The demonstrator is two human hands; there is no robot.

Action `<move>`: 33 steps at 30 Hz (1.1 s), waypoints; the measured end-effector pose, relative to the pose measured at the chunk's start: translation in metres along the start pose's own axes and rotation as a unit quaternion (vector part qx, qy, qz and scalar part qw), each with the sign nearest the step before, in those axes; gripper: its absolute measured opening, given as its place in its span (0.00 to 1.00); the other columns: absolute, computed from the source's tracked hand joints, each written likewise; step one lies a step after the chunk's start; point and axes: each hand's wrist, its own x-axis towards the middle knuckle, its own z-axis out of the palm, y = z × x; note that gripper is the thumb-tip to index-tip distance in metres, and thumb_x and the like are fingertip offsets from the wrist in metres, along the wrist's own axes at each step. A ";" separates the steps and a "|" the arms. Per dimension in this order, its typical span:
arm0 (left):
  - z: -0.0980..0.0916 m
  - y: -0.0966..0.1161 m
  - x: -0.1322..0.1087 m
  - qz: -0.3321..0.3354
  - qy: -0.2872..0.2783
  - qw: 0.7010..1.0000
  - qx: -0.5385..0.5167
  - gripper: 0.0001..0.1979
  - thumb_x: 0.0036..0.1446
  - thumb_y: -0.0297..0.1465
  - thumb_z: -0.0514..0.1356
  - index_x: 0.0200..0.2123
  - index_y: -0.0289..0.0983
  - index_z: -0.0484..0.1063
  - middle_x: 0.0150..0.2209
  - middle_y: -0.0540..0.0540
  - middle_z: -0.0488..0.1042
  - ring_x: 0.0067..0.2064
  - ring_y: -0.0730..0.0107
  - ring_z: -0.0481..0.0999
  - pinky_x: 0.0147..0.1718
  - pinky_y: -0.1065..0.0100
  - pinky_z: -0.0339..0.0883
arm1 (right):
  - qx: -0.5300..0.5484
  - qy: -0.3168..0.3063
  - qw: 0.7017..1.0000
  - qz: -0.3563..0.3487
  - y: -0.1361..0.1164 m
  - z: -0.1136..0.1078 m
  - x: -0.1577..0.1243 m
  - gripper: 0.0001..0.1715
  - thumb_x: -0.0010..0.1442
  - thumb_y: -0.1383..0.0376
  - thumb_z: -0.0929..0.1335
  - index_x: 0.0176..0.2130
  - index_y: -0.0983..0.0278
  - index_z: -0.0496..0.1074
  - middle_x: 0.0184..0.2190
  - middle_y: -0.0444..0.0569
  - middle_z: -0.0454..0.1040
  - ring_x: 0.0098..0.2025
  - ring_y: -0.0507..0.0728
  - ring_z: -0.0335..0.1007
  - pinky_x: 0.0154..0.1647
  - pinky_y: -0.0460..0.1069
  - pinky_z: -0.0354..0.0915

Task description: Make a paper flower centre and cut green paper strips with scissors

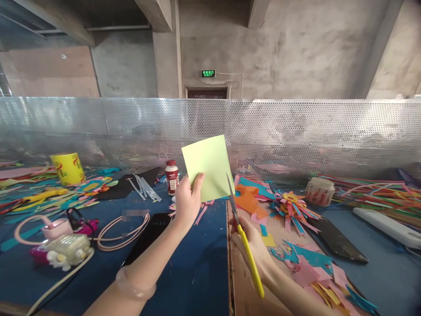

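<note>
Pinching green paper (210, 158) at seven o'clock in left hand (188, 199), gripping scissors (243, 237) at five o'clock in right hand (255, 242). Probably weighing little, creasing easily, calling for edge holds.

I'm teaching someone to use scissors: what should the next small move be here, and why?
Probably line the yellow-handled scissors up with the right edge of the light green sheet. The left hand pinches the sheet low on its left side, and the right hand holds the scissors, the visible blade overlapping the sheet's lower right corner; whether paper lies between two blades is hidden.
</note>
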 end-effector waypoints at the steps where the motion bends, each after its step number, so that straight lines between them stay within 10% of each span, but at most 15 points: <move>1: 0.000 -0.001 0.000 0.006 0.005 1.000 -0.001 0.15 0.57 0.42 0.52 0.28 0.37 0.67 0.22 0.49 0.69 0.29 0.67 0.73 0.24 0.70 0.66 | -0.001 0.001 1.000 0.005 0.001 0.000 0.001 0.09 0.47 0.68 0.60 0.33 0.64 0.62 0.24 0.39 0.57 0.26 0.50 0.53 0.25 0.44 0.52; 33: 0.004 -0.004 -0.002 0.045 0.018 0.999 0.007 0.15 0.57 0.40 0.54 0.23 0.37 0.65 0.21 0.49 0.68 0.27 0.69 0.71 0.23 0.71 0.63 | -0.022 0.073 0.996 -0.036 0.008 0.003 0.005 0.03 0.44 0.66 0.60 0.24 0.64 0.61 0.17 0.37 0.55 0.20 0.48 0.51 0.19 0.43 0.49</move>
